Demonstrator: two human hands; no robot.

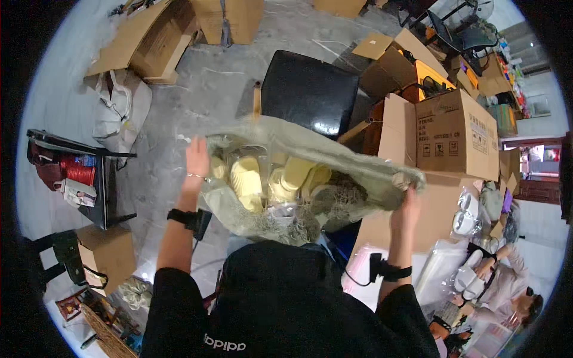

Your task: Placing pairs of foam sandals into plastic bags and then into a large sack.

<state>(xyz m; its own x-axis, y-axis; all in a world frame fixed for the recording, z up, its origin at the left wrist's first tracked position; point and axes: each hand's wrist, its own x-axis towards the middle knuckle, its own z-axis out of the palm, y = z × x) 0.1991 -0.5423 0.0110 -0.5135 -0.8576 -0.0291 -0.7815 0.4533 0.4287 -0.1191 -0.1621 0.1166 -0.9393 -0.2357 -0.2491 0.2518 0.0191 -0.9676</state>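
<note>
A large grey-green sack [358, 161] is spread wide in front of me, its mouth facing up. At its left edge my left hand [197, 160] grips the rim, fingers pointing away from me. My right hand [408, 207] is closed on the gathered right corner of the rim. Inside lie several pale yellow slippers [246, 179], some in clear plastic bags. Dark grey-green fuzzy material [340, 200] shows beside them; what it is I cannot tell. The sack's bottom is hidden. Both forearms wear black straps with small devices.
A black-seated chair [310, 89] stands just beyond the sack. Open cardboard boxes [456, 131] crowd the right side. Another black chair [104, 185] and a white bag [122, 107] are on the left. At the lower right a person [507, 280] handles white slippers [470, 277].
</note>
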